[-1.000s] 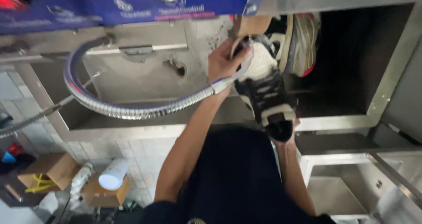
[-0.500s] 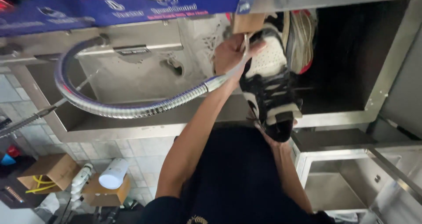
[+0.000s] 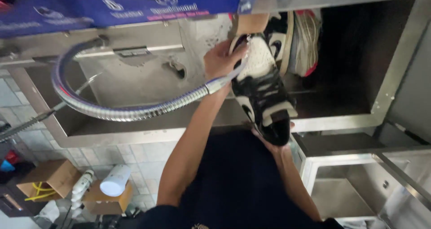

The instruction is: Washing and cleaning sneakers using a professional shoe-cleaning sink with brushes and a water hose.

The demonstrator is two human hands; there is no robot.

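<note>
Steel sink basins stretch across the far part of my view, and I hold a black-and-white sneaker (image 3: pixel 262 94) over the rim between the two of them. My right hand (image 3: pixel 269 141) grips the shoe at its near end, the heel; most of that hand is hidden under the shoe, so I see only fingers curled up around the black heel part, closed on it. My left hand (image 3: pixel 221 60) is at the far end of the sneaker, fingers wrapped around the spray head of a flexible metal hose (image 3: pixel 121 112), which presses against the shoe's white speckled side. The hose runs left from my hand in a wide loop, curving up and back toward the far wall of the left sink basin (image 3: pixel 134 80).

Just beyond the sneaker, in the right sink basin (image 3: pixel 359 76), more shoes (image 3: pixel 301 40) stand on edge, one with a grey and red sole showing. A blue printed box (image 3: pixel 121 4) sits along the far edge above the left basin. Near and to the left, on the tiled floor, lie an open cardboard box (image 3: pixel 47 184) with yellow cord in it and a white cylindrical container (image 3: pixel 115 180) resting on another carton.
</note>
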